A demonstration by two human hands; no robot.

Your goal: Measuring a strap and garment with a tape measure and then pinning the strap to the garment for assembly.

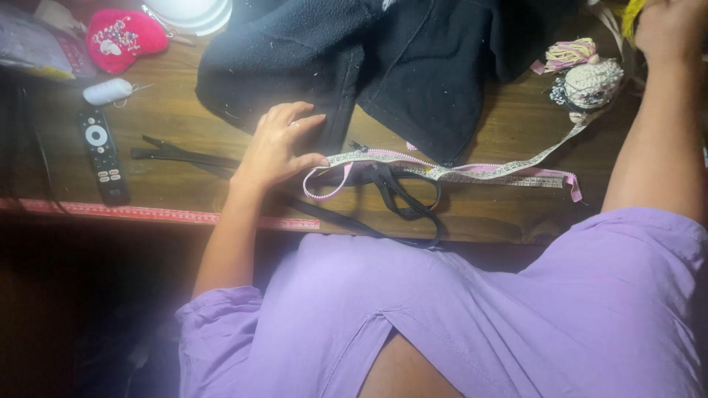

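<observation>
My left hand [279, 144] lies on the wooden table [177, 118], its fingers spread over the edge of a black fleece garment [383, 59]. The thumb presses the end of a measuring tape [442, 171] that runs right beside a pink zipper [549, 177]. Black scissors [402, 195] lie just right of this hand, partly under the tape. My right hand [667, 29] reaches to the far right corner of the table, near a yellow thing; what it holds is cut off by the frame edge.
A black zipper strip [177, 155] lies left of my left hand. Further left are a black remote [102, 155], a white thread spool [107, 91] and a pink heart cushion [124, 38]. A knitted ball with tassels [590, 81] sits at right. A red tape runs along the table's front edge [147, 214].
</observation>
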